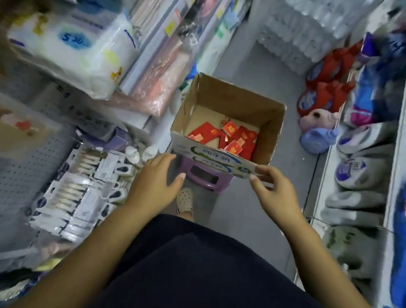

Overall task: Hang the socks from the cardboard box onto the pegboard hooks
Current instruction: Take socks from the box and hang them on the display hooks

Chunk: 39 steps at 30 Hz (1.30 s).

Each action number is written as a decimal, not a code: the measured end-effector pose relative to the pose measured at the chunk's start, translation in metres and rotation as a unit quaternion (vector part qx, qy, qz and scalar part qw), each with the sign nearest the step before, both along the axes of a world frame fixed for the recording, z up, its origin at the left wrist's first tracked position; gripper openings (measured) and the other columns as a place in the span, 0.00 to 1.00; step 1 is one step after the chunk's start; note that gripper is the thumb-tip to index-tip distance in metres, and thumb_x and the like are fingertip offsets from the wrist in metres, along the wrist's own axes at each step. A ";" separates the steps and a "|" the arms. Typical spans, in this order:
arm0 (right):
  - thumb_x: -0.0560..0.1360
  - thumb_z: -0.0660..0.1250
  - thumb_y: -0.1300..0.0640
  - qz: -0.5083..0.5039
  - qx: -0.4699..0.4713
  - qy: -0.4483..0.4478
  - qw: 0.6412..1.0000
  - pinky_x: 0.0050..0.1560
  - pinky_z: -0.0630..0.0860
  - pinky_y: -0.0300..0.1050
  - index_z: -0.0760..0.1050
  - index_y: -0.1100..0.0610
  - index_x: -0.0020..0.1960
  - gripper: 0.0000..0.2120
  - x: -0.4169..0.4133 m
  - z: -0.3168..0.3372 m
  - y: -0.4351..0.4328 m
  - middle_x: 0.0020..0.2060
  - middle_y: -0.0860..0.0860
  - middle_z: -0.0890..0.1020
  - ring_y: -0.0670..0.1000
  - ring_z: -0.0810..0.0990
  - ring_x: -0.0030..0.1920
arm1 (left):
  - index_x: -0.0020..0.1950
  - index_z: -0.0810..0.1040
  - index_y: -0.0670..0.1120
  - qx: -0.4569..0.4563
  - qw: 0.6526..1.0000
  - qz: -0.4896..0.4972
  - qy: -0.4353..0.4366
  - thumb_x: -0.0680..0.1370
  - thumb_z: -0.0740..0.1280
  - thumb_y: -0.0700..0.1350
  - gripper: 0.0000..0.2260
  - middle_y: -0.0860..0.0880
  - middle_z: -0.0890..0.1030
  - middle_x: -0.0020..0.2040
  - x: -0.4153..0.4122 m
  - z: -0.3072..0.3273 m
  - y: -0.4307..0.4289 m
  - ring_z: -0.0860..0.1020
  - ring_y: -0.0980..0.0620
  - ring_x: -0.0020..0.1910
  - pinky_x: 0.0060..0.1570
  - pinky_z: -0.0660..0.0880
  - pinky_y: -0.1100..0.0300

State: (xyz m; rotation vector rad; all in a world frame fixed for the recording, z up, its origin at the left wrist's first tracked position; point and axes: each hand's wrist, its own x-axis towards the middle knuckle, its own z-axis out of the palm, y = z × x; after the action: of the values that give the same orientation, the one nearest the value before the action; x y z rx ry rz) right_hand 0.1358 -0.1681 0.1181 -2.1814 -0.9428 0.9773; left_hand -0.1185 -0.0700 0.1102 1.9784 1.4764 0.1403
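In a shop aisle, a person's open, empty left hand (158,174) and right hand (271,183), fingertips at the cardboard box (233,100) rim (on a purple stool (207,176)), should lift the red socks (225,137) by their card tags toward the pegboard (13,177).

An open cardboard box (235,103) sits upright, its printed white flap at 6 o'clock. Red packaged socks (225,137) lie loosely piled on its floor. The grey pegboard (13,177) stands at 9 o'clock.
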 end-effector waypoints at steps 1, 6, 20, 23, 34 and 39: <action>0.79 0.69 0.53 -0.018 -0.002 0.006 1.000 0.48 0.74 0.30 0.78 0.53 0.63 0.14 0.006 -0.004 0.018 0.54 0.45 0.81 0.44 0.80 0.54 | 0.70 0.73 0.43 -0.002 1.000 -0.008 0.009 0.79 0.68 0.50 0.21 0.45 0.76 0.67 0.007 -0.001 0.020 0.73 0.44 0.66 0.62 0.71 0.51; 0.78 0.71 0.51 -0.130 -0.030 0.080 0.988 0.62 0.78 0.51 0.76 0.56 0.64 0.17 0.038 -0.053 0.101 0.56 0.50 0.82 0.50 0.81 0.57 | 0.63 0.74 0.40 -0.048 0.997 0.000 0.059 0.79 0.67 0.54 0.20 0.40 0.77 0.60 0.038 -0.023 0.113 0.75 0.39 0.59 0.54 0.71 0.50; 0.78 0.71 0.51 -0.262 -0.298 0.262 0.880 0.55 0.76 0.54 0.72 0.63 0.66 0.23 0.088 -0.256 0.223 0.58 0.54 0.79 0.58 0.79 0.58 | 0.77 0.61 0.41 -0.198 0.951 0.222 0.079 0.80 0.59 0.64 0.35 0.39 0.70 0.73 0.110 -0.149 0.204 0.70 0.38 0.71 0.69 0.68 0.44; 0.80 0.68 0.55 -0.270 -0.320 0.294 0.859 0.54 0.78 0.52 0.74 0.62 0.63 0.15 0.091 -0.281 0.236 0.52 0.55 0.77 0.57 0.80 0.54 | 0.73 0.62 0.40 -0.184 0.948 0.240 0.095 0.80 0.61 0.62 0.31 0.39 0.72 0.70 0.118 -0.165 0.195 0.73 0.37 0.66 0.64 0.72 0.43; 0.78 0.69 0.44 -0.311 -0.359 0.363 0.801 0.61 0.75 0.52 0.70 0.54 0.68 0.23 0.105 -0.302 0.244 0.57 0.52 0.79 0.54 0.78 0.60 | 0.77 0.57 0.39 -0.125 0.955 0.223 0.152 0.79 0.68 0.54 0.35 0.37 0.62 0.74 0.130 -0.166 0.190 0.66 0.35 0.71 0.64 0.68 0.42; 0.79 0.69 0.47 -0.307 -0.342 0.349 0.817 0.52 0.77 0.46 0.70 0.60 0.68 0.23 0.101 -0.318 0.257 0.52 0.51 0.79 0.52 0.80 0.54 | 0.78 0.56 0.39 -0.105 0.957 0.216 0.163 0.78 0.69 0.52 0.36 0.37 0.63 0.74 0.126 -0.172 0.186 0.67 0.35 0.70 0.63 0.69 0.43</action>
State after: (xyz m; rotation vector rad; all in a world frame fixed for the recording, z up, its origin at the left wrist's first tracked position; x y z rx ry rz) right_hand 0.2368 0.0888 -0.1995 -2.0895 0.5225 1.7349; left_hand 0.0072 0.1162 -0.0620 1.5346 2.0331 -0.1606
